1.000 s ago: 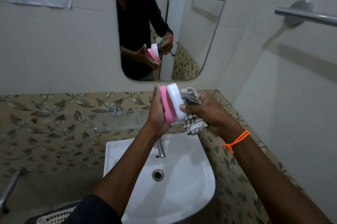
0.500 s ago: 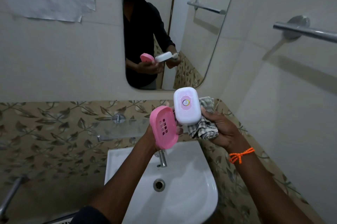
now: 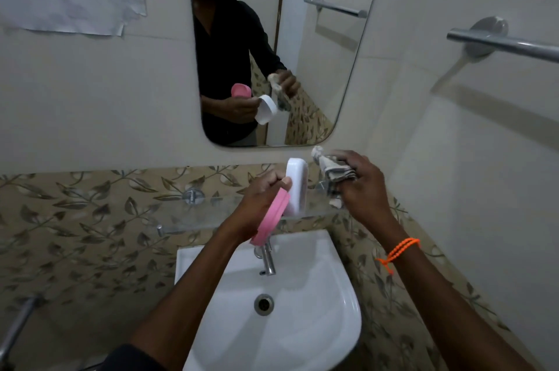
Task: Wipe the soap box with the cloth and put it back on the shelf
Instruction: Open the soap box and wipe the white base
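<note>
Head view: the soap box (image 3: pixel 297 187) is pinched open in the left hand (image 3: pixel 260 207), white lid above the thumb, pink tray (image 3: pixel 270 221) under the fingers. The cloth (image 3: pixel 334 169) is bunched in the closed right hand (image 3: pixel 361 186), just beside the box, not touching. Wiping looks unfinished; the glass shelf (image 3: pixel 193 216) just beyond the fingers isn't reached yet.

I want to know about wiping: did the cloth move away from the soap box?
Yes. The cloth in the right hand has pulled off the white lid, rightward, further from the tap.

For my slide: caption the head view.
Left hand holds the soap box; right hand holds the cloth apart.
</note>
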